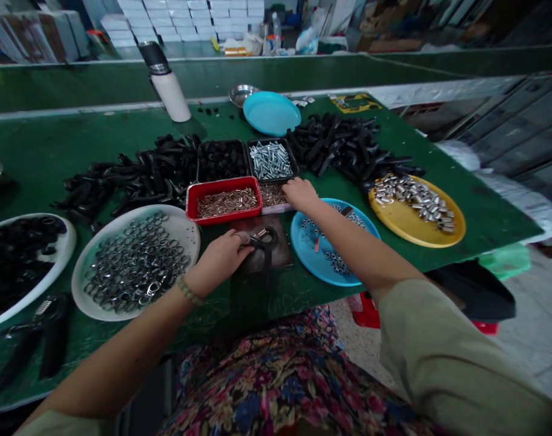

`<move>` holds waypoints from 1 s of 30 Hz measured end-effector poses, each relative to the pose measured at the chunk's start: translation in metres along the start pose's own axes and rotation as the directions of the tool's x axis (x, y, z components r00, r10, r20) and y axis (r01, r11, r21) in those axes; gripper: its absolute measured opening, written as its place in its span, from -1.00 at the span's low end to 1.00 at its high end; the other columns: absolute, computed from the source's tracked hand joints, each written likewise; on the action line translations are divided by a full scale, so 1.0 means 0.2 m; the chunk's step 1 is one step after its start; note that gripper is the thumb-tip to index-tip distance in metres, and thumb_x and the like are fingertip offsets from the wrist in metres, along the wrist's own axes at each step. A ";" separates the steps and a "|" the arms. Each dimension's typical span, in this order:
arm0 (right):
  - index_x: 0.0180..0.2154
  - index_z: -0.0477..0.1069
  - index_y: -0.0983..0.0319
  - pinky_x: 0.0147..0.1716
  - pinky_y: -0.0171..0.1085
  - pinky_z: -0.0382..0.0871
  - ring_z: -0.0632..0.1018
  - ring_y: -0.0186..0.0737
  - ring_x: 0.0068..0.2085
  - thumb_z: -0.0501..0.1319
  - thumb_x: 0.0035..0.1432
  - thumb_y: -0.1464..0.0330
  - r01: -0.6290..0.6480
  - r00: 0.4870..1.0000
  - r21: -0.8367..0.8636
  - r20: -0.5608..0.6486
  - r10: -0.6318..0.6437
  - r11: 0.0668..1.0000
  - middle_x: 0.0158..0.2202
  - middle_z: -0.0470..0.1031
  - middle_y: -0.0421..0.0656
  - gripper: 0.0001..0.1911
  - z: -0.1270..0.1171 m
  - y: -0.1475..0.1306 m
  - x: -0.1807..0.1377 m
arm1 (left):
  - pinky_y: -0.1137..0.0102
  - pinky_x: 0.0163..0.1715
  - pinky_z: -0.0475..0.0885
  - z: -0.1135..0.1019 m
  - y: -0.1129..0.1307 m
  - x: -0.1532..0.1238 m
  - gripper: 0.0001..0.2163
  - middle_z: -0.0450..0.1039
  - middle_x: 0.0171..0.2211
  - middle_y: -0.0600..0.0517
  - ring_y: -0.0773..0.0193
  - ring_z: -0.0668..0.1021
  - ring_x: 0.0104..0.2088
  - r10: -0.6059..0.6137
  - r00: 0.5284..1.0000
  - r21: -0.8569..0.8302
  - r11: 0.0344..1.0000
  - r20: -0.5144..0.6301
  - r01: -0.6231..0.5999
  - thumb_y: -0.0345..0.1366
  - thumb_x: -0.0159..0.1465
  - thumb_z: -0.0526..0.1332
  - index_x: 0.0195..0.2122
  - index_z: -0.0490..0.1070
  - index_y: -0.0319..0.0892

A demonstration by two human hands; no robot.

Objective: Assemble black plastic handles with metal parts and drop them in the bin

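My left hand (221, 257) is closed on a black curved plastic part (264, 239) with a metal ring at its end, resting on a dark pad (282, 254) at the table's front edge. My right hand (299, 192) reaches forward, its fingers curled down into a small tray of thin brownish pins (271, 195); what the fingers hold is hidden. Next to it, on the left, stands a red tray (224, 203) of similar pins. A blue plate (321, 266) with small metal pieces lies under my right forearm.
A white plate of metal rings (135, 260), a white plate of black rings (13, 260), a yellow plate of silver sleeves (416, 209), black trays of screws (271, 158) and black bits (221, 160). Piles of black parts (348, 145), a bottle (169, 82), pliers (35, 339).
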State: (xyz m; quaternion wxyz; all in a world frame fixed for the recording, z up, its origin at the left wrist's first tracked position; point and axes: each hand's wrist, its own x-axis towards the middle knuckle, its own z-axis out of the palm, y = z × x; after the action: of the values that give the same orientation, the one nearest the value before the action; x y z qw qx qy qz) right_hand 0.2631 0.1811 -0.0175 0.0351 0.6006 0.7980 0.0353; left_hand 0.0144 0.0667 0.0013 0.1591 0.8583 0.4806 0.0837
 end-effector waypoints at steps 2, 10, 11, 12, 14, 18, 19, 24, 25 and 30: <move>-0.13 0.48 0.31 -0.12 -0.16 0.23 0.40 -0.02 -0.01 0.07 0.26 0.39 0.012 1.000 0.002 0.009 -0.012 1.000 -0.09 0.50 0.07 -0.74 0.03 0.01 0.03 | 0.24 -0.04 0.34 -0.03 0.02 0.16 -0.77 0.45 -0.20 -0.11 0.11 0.46 -0.13 0.063 0.992 0.052 0.997 -0.113 -0.057 -0.21 0.32 0.08 -0.21 0.47 -0.21; -0.16 0.47 0.30 -0.13 -0.12 0.28 0.43 0.02 -0.04 0.08 0.22 0.40 0.008 1.000 0.028 0.016 -0.009 1.000 -0.10 0.51 0.09 -0.76 0.03 0.07 0.06 | 0.11 -0.04 0.23 0.07 0.14 0.89 -0.74 0.50 -0.19 -0.24 0.00 0.45 -0.05 0.021 0.998 0.192 0.981 -0.060 -0.009 -0.44 0.30 0.02 -0.23 0.51 -0.34; -0.16 0.47 0.28 -0.14 -0.12 0.29 0.43 0.02 -0.04 0.07 0.22 0.40 0.003 1.000 0.045 0.008 -0.003 0.999 -0.10 0.51 0.08 -0.76 0.03 0.07 0.06 | 0.11 -0.04 0.24 0.09 0.15 0.91 -0.74 0.51 -0.21 -0.25 0.00 0.47 -0.07 0.016 0.998 0.187 0.982 -0.057 -0.005 -0.45 0.30 0.01 -0.24 0.52 -0.36; -0.16 0.47 0.27 -0.14 -0.12 0.29 0.43 0.02 -0.04 0.07 0.22 0.39 -0.003 1.000 0.064 -0.001 0.003 0.998 -0.10 0.51 0.06 -0.76 0.03 0.08 0.07 | 0.12 -0.05 0.25 0.10 0.15 0.92 -0.73 0.51 -0.21 -0.26 0.01 0.48 -0.08 0.018 0.998 0.180 0.984 -0.059 -0.007 -0.45 0.31 0.00 -0.24 0.51 -0.37; -0.17 0.48 0.26 -0.13 -0.13 0.30 0.43 0.02 -0.04 0.09 0.21 0.37 -0.012 1.000 0.109 -0.018 0.014 0.994 -0.11 0.52 0.05 -0.77 0.03 0.10 0.08 | 0.13 -0.07 0.28 0.11 0.14 0.92 -0.72 0.50 -0.18 -0.27 0.00 0.48 -0.07 0.030 0.997 0.167 0.986 -0.067 -0.018 -0.45 0.31 -0.01 -0.20 0.51 -0.36; -0.17 0.49 0.28 -0.11 -0.18 0.31 0.48 -0.07 -0.10 0.09 0.19 0.44 -0.015 0.999 0.192 -0.046 0.025 0.981 -0.14 0.55 0.03 -0.76 0.02 0.11 0.06 | 0.18 -0.10 0.34 0.07 0.12 0.92 -0.72 0.49 -0.15 -0.26 0.01 0.50 -0.07 0.040 0.994 0.131 0.991 -0.097 -0.027 -0.44 0.30 -0.01 -0.16 0.49 -0.33; -0.16 0.49 0.29 -0.12 -0.21 0.32 0.50 -0.11 -0.12 0.08 0.19 0.46 -0.015 0.998 0.218 -0.061 0.029 0.976 -0.15 0.55 0.01 -0.75 0.01 0.10 0.03 | 0.20 -0.09 0.35 0.05 0.11 0.91 -0.73 0.49 -0.16 -0.24 0.04 0.51 -0.09 0.036 0.993 0.116 0.993 -0.109 -0.024 -0.44 0.30 0.00 -0.15 0.49 -0.32; -0.23 0.45 0.23 -0.24 -0.28 0.36 0.52 -0.25 -0.29 0.13 0.16 0.42 0.071 0.975 0.658 -0.203 0.087 0.750 -0.30 0.55 -0.17 -0.84 -0.02 -0.05 -0.23 | 0.30 -0.02 0.38 -0.02 0.04 0.68 -0.80 0.53 -0.21 -0.08 0.20 0.54 -0.14 -0.002 0.971 -0.376 0.922 -0.240 -0.091 -0.43 0.20 0.13 -0.18 0.46 -0.26; -0.27 0.45 0.22 -0.25 -0.28 0.35 0.52 -0.25 -0.30 0.14 0.16 0.40 0.103 0.977 0.721 -0.204 0.068 0.685 -0.33 0.54 -0.19 -0.87 -0.02 -0.10 -0.28 | 0.31 -0.03 0.40 -0.02 0.02 0.60 -0.81 0.54 -0.22 -0.05 0.22 0.54 -0.16 -0.018 0.972 -0.523 0.845 -0.233 -0.110 -0.42 0.19 0.15 -0.19 0.46 -0.25; -0.31 0.39 0.24 -0.18 -0.24 0.33 0.49 -0.22 -0.25 0.14 0.19 0.45 0.157 0.986 0.720 -0.158 -0.061 0.676 -0.32 0.49 -0.13 -0.93 0.04 -0.28 -0.37 | 0.37 -0.23 0.49 0.08 -0.07 0.18 -0.88 0.52 -0.36 0.02 0.31 0.57 -0.34 -0.219 0.976 -0.924 0.371 0.008 0.091 -0.30 0.17 0.20 -0.30 0.41 -0.23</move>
State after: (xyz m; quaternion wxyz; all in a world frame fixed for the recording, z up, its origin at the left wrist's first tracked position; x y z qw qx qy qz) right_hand 0.2301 0.0942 -0.0298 -0.2530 0.5127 0.7810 -0.2515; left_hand 0.0276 0.1012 -0.0197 0.5861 0.5709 0.4404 0.3695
